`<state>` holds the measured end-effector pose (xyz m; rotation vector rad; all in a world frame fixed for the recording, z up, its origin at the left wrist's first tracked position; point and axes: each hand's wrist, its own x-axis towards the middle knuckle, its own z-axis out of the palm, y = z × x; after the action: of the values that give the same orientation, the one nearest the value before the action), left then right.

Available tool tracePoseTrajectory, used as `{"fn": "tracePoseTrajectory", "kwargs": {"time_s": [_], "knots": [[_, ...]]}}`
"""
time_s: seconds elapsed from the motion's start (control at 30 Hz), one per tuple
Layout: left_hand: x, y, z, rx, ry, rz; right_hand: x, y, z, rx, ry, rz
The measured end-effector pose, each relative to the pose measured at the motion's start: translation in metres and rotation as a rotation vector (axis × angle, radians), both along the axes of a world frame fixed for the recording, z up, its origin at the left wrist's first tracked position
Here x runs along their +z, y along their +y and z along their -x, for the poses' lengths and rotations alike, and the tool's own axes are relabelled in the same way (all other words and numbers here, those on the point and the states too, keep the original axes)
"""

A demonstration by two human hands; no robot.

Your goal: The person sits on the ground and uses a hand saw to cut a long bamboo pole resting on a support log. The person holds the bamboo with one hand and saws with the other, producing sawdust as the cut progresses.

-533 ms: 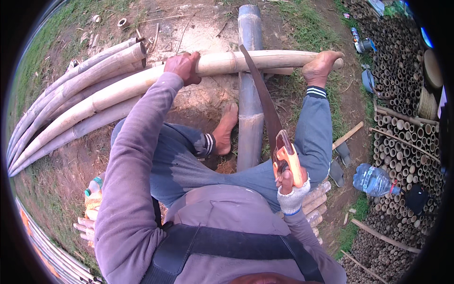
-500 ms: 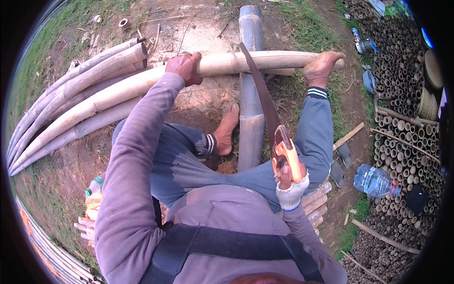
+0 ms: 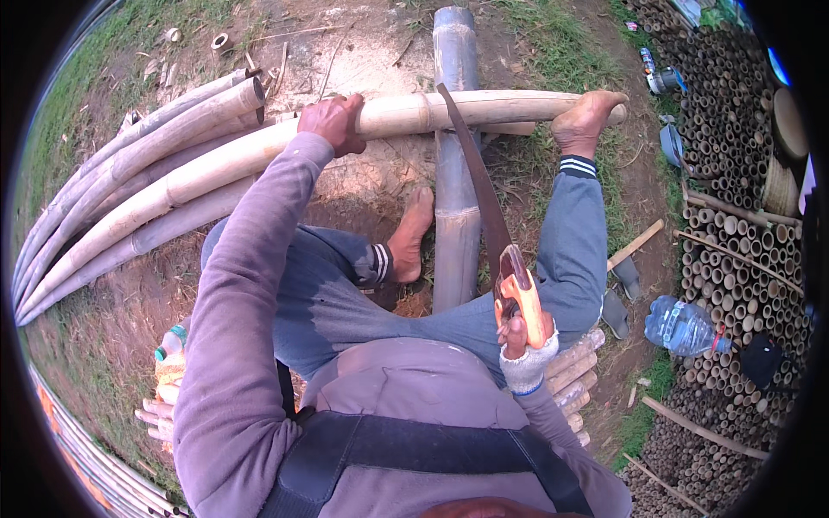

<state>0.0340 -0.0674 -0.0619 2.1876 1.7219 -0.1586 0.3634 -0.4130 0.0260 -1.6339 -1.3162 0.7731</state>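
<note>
Saw [image 3: 487, 195] in right hand [image 3: 523, 347], left hand [image 3: 333, 123] gripping pole [image 3: 393, 115]; if your foot [image 3: 580, 123] slips off it, saw could skip.

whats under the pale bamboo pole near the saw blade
A thick grey bamboo log crosses beneath, with part of another pale piece showing to its right; their portions directly under the pale pole are covered.

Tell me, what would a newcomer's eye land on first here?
Probably the long saw near the middle, its orange handle in the right grip and its blade crossing a pale bamboo pole. Next, perhaps, the bare foot resting on that pole toward its right end, with the left grip on it farther left. Then the crowd of round bamboo ends stacked along the right side.
</note>
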Motion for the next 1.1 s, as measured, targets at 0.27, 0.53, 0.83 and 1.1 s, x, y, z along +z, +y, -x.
{"fn": "tracePoseTrajectory", "kwargs": {"time_s": [0.27, 0.53, 0.83, 1.1], "knots": [[0.009, 0.005, -0.02, -0.055, 0.008, -0.008, -0.058, 0.215, 0.03, -0.033, -0.188, -0.286], [-0.006, 0.003, 0.001, -0.01, -0.013, 0.001, -0.024, -0.008, -0.01, -0.008, 0.023, -0.004], [0.003, 0.011, -0.015, -0.058, 0.01, -0.016, -0.056, 0.227, 0.033, -0.047, -0.106, -0.22], [-0.004, 0.001, 0.002, -0.015, -0.01, -0.01, -0.026, -0.009, -0.015, -0.017, 0.085, 0.061]]}}
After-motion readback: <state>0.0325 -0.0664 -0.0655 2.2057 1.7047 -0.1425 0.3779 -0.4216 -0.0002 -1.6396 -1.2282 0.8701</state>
